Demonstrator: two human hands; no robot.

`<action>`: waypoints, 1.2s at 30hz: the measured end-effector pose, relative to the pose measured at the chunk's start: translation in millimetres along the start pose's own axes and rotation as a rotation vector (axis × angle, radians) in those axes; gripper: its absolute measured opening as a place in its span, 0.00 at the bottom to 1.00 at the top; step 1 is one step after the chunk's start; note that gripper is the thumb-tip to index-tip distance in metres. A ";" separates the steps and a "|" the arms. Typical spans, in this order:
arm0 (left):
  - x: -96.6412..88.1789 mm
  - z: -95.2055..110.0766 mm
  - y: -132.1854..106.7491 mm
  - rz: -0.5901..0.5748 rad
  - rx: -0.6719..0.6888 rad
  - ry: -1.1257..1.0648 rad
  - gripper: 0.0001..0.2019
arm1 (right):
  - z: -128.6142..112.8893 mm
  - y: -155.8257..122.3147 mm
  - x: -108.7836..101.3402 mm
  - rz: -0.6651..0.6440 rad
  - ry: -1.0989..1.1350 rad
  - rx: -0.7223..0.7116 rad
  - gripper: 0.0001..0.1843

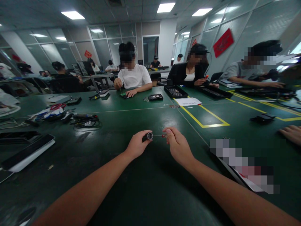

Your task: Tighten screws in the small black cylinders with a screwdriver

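Observation:
Between thumb and fingers, my left hand (137, 145) grips a small dark cylindrical part (150, 136) with a round, light-rimmed end facing me. My right hand (176, 142) is closed on a screwdriver (163, 136) with a reddish handle. Its thin metal shaft lies level and points left, reaching the cylindrical part; whether the tip sits in it or only touches it, I cannot tell. Both hands are held above the green table (145, 188), near its middle.
Cables and tools (54, 113) lie in a heap at the left, near a black-and-white flat case (28, 153). A blurred-out flat item (242, 166) is at the right. Co-workers sit across the table beside black trays (175, 92). Yellow tape (215, 126) marks the tabletop.

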State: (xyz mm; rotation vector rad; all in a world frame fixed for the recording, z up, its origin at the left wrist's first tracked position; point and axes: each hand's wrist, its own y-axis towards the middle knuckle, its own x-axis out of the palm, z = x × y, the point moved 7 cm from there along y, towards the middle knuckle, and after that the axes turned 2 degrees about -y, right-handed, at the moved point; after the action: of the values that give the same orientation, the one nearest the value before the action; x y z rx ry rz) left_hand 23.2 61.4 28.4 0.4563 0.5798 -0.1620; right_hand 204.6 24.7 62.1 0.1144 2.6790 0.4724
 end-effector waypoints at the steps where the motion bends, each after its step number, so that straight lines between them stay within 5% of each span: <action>1: -0.9 -0.3 0.1 0.009 -0.004 -0.002 0.19 | 0.9 -0.6 0.9 -0.006 0.012 0.000 0.15; 6: -2.5 -2.2 0.5 0.036 -0.012 0.000 0.18 | 6.0 -1.0 4.5 -0.028 0.084 0.011 0.09; 13: -2.0 0.2 0.4 0.030 0.000 0.010 0.17 | 7.8 -1.5 5.2 -0.019 0.052 0.070 0.13; 19: -2.6 -1.4 0.7 0.043 0.004 0.017 0.17 | 5.3 -0.6 2.8 0.030 0.083 -0.018 0.09; 27: 1.6 3.1 -0.4 -0.023 0.029 0.065 0.16 | 0.0 0.2 -0.8 0.029 -0.030 -0.025 0.19; 31: -0.2 1.6 0.2 0.006 0.033 0.051 0.16 | 5.4 -0.5 0.6 0.058 0.097 -0.012 0.10; 36: 2.2 8.6 -2.3 -0.039 0.079 0.140 0.15 | 14.6 5.9 -1.2 0.117 0.276 0.052 0.15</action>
State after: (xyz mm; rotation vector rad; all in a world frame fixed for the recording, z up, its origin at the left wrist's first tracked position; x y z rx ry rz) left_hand 28.6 55.4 32.7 0.5362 0.7221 -0.1917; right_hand 211.8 34.5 52.1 0.2374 2.9678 0.4857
